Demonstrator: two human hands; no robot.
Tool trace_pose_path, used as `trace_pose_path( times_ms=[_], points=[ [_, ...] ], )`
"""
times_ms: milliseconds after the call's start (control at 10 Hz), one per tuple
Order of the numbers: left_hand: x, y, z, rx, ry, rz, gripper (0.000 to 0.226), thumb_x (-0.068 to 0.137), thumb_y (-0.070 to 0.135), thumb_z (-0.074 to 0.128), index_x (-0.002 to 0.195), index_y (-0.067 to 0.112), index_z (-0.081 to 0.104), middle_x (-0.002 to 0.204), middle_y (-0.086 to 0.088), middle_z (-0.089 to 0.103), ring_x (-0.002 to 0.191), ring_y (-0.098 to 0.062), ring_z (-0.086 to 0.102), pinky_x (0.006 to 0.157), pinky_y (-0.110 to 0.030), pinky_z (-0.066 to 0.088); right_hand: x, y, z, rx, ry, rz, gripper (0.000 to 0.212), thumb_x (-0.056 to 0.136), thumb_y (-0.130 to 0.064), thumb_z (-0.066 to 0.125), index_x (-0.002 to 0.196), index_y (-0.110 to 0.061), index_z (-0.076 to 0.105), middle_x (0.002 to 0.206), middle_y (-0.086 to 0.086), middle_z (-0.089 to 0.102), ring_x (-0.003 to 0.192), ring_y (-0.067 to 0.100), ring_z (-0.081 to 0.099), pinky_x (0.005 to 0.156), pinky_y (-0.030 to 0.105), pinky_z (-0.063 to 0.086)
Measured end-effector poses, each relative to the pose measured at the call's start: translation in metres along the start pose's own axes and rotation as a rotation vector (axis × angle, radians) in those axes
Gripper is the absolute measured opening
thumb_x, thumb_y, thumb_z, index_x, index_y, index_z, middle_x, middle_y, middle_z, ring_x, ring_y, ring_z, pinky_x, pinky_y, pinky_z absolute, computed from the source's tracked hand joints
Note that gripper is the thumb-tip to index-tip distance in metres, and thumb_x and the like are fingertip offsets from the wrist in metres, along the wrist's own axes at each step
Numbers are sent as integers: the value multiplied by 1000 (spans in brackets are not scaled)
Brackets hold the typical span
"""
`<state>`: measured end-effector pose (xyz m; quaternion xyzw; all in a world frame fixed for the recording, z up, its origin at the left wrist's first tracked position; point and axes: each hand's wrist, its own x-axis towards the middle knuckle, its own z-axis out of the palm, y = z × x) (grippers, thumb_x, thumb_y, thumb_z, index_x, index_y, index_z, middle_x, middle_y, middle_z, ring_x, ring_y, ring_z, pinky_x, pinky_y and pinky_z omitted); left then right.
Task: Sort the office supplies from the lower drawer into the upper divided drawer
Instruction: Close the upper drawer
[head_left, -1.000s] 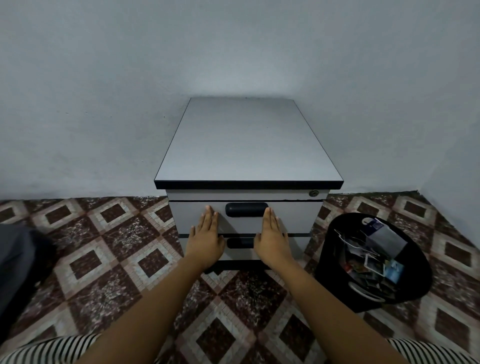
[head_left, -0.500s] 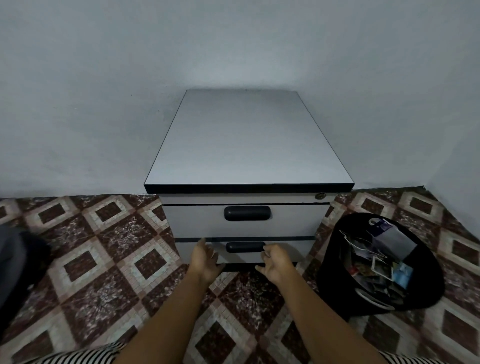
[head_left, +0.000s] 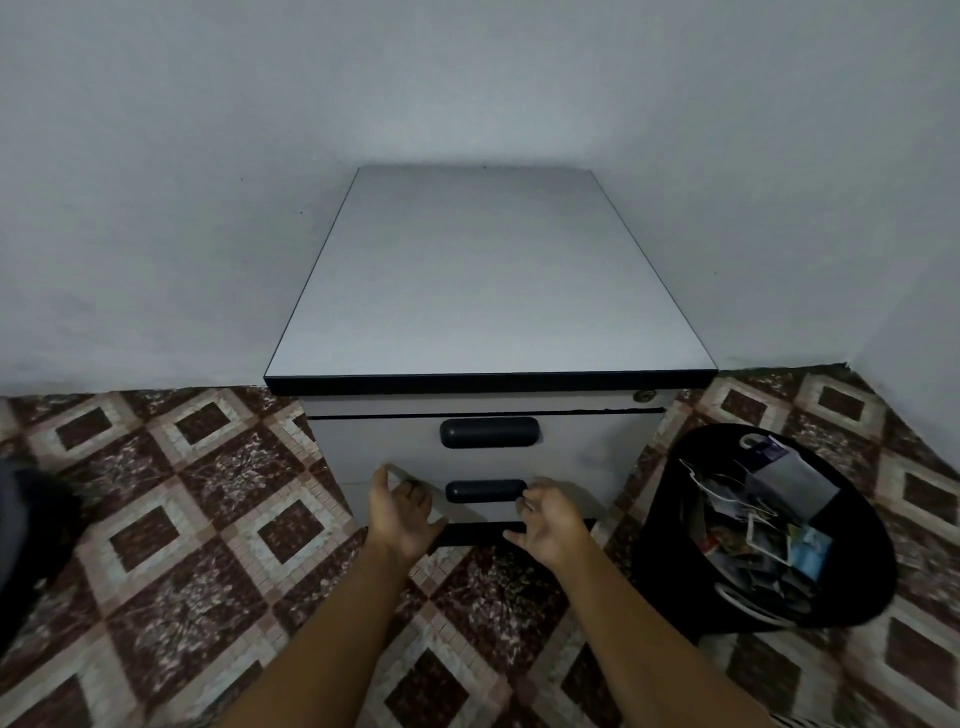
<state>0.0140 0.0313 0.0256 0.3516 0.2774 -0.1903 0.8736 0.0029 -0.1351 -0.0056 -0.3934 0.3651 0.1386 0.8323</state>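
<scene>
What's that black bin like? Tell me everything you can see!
The black bin is round, dark and plain, plastic by its look. It stands on the patterned tiled floor, right of the grey drawer cabinet, near the room's corner. Its top is open and it is packed with paper scraps and cards, one blue piece among them.

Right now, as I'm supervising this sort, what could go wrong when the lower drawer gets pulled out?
Neither the left hand nor the right hand is on the lower handle; pulling by the edges may slip or pinch. The black bin stands close on the right; an elbow might knock it.
</scene>
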Motion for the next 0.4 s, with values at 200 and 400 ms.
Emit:
trace_pose_path(
  times_ms=[200, 400],
  points=[
    [9, -5, -6, 110, 2, 5, 68, 97, 53, 27, 151, 15, 11, 156, -3, 22, 143, -20, 21, 116, -50, 11, -14, -3, 0, -44, 7, -14, 30, 100, -10, 42, 129, -13, 45, 145, 7, 38, 135, 19, 36, 109, 53, 24],
    [6, -10, -20, 291, 52, 25, 56, 100, 43, 33, 148, 16, 24, 150, -5, 33, 138, -29, 30, 113, -49, 20, -15, 0, 0, -204, 79, -86, 38, 98, -26, 48, 134, -14, 45, 137, 8, 46, 126, 20, 44, 98, 46, 37]
  ],
)
